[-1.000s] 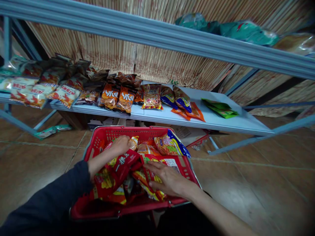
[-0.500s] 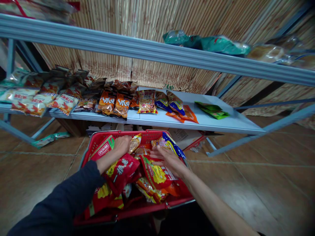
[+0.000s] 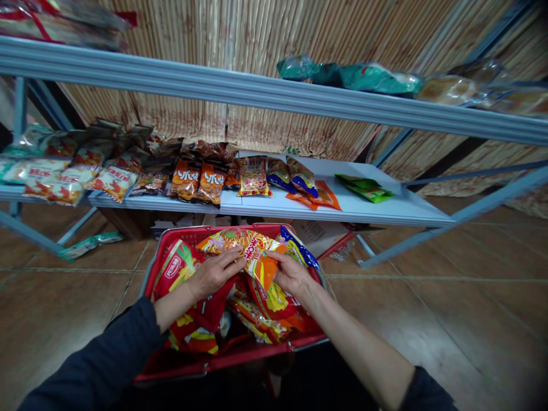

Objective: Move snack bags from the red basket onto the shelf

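Note:
An orange and yellow snack bag point(image 3: 257, 251) with noodle pictures is held over a red shopping basket point(image 3: 188, 365). My right hand point(image 3: 291, 274) pinches its orange right end between thumb and fingers. Across the lower middle of the bag lie the fingers of my left hand point(image 3: 218, 273), closed against it, with the thumb hidden. Under my hands the basket holds several red snack bags point(image 3: 171, 271), some with yellow pictures. A blue and yellow bag point(image 3: 299, 248) leans at the basket's back right corner.
Beyond the basket runs a pale blue shelf point(image 3: 377, 211) with white snack bags point(image 3: 68, 182), orange bags point(image 3: 212, 182) and a green packet point(image 3: 363, 188). An upper shelf beam point(image 3: 240, 88) crosses above it. Green packets point(image 3: 89, 245) lie on the tiled floor at left.
The orange and yellow snack bag has come up from among the other bags and now lies across the top. My left hand moved right and nearer; my right hand closed on the bag's end.

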### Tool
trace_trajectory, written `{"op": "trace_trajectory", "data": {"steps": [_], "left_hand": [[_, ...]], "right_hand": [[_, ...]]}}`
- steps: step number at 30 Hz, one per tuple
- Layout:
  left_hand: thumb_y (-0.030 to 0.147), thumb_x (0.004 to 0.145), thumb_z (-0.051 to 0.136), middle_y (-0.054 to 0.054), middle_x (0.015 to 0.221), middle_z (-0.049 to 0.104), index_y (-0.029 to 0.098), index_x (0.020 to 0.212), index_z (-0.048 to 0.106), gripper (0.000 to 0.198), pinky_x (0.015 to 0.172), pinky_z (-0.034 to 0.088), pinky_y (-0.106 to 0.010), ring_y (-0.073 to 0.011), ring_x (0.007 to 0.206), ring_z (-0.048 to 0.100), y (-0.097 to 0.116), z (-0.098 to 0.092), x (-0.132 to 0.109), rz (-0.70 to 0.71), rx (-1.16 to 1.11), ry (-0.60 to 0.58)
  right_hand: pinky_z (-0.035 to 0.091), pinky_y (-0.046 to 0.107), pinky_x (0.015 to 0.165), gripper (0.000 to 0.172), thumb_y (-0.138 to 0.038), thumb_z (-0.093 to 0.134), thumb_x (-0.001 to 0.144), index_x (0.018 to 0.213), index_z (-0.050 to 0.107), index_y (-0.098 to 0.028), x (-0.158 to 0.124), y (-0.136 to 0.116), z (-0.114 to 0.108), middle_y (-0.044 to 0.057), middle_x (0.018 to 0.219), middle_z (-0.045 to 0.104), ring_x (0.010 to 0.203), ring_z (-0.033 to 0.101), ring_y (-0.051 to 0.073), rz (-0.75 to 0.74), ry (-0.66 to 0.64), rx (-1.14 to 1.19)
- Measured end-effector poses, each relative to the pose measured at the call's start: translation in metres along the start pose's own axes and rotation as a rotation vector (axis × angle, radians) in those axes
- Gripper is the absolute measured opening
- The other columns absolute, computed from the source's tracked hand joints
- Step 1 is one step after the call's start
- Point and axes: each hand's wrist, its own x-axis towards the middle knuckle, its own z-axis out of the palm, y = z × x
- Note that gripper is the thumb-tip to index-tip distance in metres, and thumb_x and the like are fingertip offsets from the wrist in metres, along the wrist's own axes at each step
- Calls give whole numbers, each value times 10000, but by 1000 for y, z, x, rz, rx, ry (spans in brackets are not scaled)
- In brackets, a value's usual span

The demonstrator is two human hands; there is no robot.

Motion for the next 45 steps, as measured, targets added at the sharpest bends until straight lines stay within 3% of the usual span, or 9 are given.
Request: {"op": "trace_trajectory", "data": {"steps": [3, 5, 7, 11, 14, 20, 27, 36, 45], "left_hand": [[180, 854, 431, -110, 1276, 513, 225, 1190, 542, 357, 1041, 363, -406, -213, 1253, 417, 10, -8, -2, -37, 40, 287], [228, 847, 459, -115, 1260, 505, 208, 1162, 540, 326, 1016, 387, -405, -217, 1208, 452, 14, -16, -2, -192, 45, 523], [292, 848, 462, -106, 1203, 530, 195, 1099, 560, 286, 984, 411, -408, -221, 1153, 488, 14, -22, 0, -412, -34, 636], [372, 824, 511, -88, 1020, 626, 158, 981, 587, 275, 780, 531, -358, -207, 933, 606, 6, -21, 9, -865, -698, 521], [284, 781, 603, -93, 868, 665, 113, 859, 602, 187, 683, 551, -309, -168, 751, 637, 1, -13, 15, -1018, -1193, 385], [89, 671, 687, -33, 777, 664, 144, 796, 564, 184, 676, 546, -270, -136, 689, 647, 2, -6, 5, -1015, -1357, 385], [67, 545, 720, 28, 731, 623, 182, 729, 495, 313, 715, 503, -240, -112, 690, 632, 12, 1, -10, -1039, -1362, 425], [102, 522, 714, -23, 887, 669, 185, 838, 581, 353, 763, 481, -255, -160, 815, 640, 15, 6, -19, -974, -1313, 389], [61, 605, 669, -18, 1009, 658, 215, 976, 538, 423, 747, 527, -246, -150, 868, 652, 13, -2, -23, -935, -1484, 455]], "right_hand": [[526, 393, 852, 301, -81, 597, 735, 1029, 561, -132, -13, 0, -10, 79, 923, 708, 924, 663, 228, -25, -42, 37], [515, 386, 872, 318, -87, 604, 729, 1041, 564, -130, -22, -3, -17, 80, 936, 709, 947, 656, 228, -57, -45, 26], [503, 383, 891, 341, -96, 621, 718, 1052, 569, -139, -30, -6, -23, 76, 957, 707, 963, 650, 228, -107, -57, -13], [475, 408, 922, 410, -120, 691, 662, 1055, 583, -166, -36, -3, -23, 58, 947, 711, 964, 648, 234, -183, -101, -117], [464, 423, 925, 393, -138, 732, 627, 999, 605, -152, -37, 2, -21, 64, 914, 717, 923, 660, 238, -178, -126, -184], [478, 412, 899, 344, -152, 743, 628, 947, 614, -148, -39, 0, -22, 60, 878, 720, 871, 674, 234, -181, -63, -193], [525, 401, 824, 344, -203, 729, 672, 991, 600, -193, -25, -2, -16, 40, 868, 721, 834, 684, 227, -203, -10, -180], [533, 420, 809, 542, -245, 743, 657, 1152, 520, -244, -18, -4, -13, 21, 910, 720, 854, 683, 239, -187, -8, -251], [549, 384, 773, 470, -213, 750, 630, 1052, 544, -221, -15, -6, -14, 21, 897, 719, 839, 684, 224, -197, 32, -237]]}}
